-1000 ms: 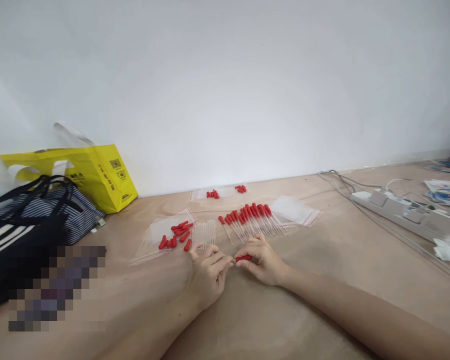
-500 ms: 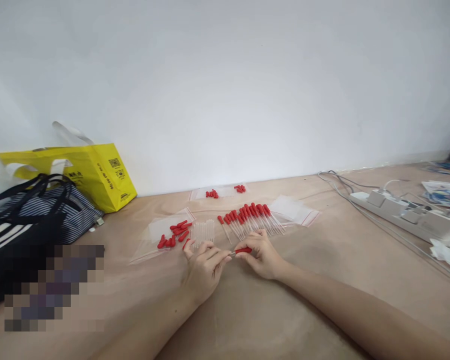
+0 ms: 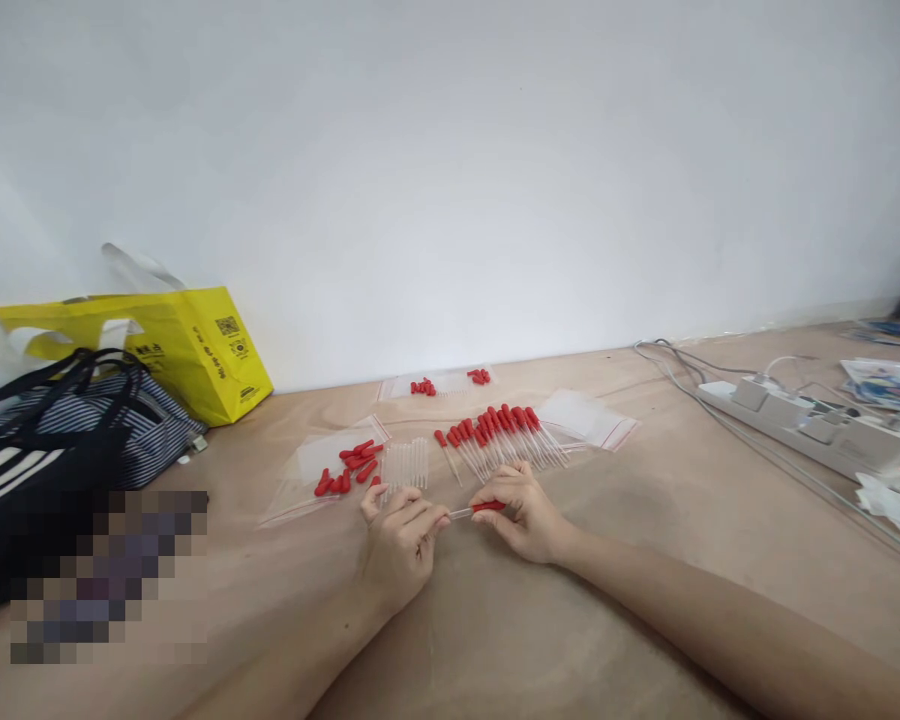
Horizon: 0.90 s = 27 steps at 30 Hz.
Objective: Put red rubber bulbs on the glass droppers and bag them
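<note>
Between both hands a clear glass dropper tube (image 3: pixel 460 514) lies nearly level. My left hand (image 3: pixel 403 538) pinches its left end, fingers closed. A red rubber bulb (image 3: pixel 487 507) sits at the tube's right end, and my right hand (image 3: pixel 521 512) is closed around it. How deep the tube goes into the bulb is hidden by the fingers. Just beyond my right hand lies a fanned row of droppers with red bulbs (image 3: pixel 506 425). Beyond my left hand are bare glass tubes (image 3: pixel 405 462) side by side, with loose red bulbs (image 3: pixel 356 460) to their left.
Clear zip bags (image 3: pixel 589 420) lie around the droppers. More red bulbs (image 3: pixel 424 387) rest on a bag by the wall. A yellow bag (image 3: pixel 217 350) and a striped bag (image 3: pixel 154 425) stand at left. At right are a power strip (image 3: pixel 810 425) with plugs and trailing cables.
My left hand has shifted slightly left, away from the right hand, and more of the glass tube shows between them. The right hand keeps its hold on the bulb.
</note>
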Each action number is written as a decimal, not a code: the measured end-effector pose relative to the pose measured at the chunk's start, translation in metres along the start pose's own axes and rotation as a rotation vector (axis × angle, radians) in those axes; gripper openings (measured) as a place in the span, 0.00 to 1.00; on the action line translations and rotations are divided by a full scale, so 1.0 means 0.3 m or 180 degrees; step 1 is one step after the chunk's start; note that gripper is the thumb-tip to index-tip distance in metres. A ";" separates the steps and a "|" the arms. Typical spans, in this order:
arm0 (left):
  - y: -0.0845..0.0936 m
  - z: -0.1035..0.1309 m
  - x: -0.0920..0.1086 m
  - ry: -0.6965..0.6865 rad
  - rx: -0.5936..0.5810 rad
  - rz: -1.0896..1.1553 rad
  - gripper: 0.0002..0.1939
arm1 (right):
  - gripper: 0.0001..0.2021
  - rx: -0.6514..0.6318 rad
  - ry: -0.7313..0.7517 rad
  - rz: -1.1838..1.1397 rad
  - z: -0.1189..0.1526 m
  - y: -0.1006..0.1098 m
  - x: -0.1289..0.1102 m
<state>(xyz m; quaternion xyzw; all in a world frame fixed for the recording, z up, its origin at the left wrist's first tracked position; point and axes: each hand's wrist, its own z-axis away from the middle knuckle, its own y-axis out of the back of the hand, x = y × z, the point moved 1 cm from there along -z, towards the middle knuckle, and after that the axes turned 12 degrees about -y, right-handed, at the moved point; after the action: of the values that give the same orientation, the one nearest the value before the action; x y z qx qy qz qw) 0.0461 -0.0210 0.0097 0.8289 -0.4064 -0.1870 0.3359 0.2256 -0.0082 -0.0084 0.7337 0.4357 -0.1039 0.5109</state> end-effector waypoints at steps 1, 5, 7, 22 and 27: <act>0.000 0.000 0.000 0.0003 0.0009 0.0010 0.11 | 0.08 0.0016 0.0005 -0.0003 0.000 -0.001 0.000; -0.001 0.001 -0.001 0.0020 0.0028 0.0015 0.10 | 0.06 0.0042 0.0049 -0.0030 0.001 -0.006 0.003; -0.002 0.003 -0.002 0.0033 0.0004 0.0018 0.10 | 0.05 0.0038 0.0063 -0.0033 0.001 -0.008 0.003; 0.001 -0.008 -0.018 -0.0129 -0.0362 -0.0218 0.10 | 0.09 -0.0150 0.0055 0.0100 -0.015 0.017 0.040; 0.002 -0.002 -0.020 -0.0148 -0.0325 -0.0233 0.10 | 0.08 -0.0187 0.0065 0.0170 -0.019 0.018 0.046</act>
<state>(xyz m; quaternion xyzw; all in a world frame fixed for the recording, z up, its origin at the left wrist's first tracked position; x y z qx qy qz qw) 0.0425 -0.0162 0.0107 0.8204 -0.3735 -0.2389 0.3611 0.2361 0.0032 -0.0105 0.7308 0.4241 -0.0699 0.5303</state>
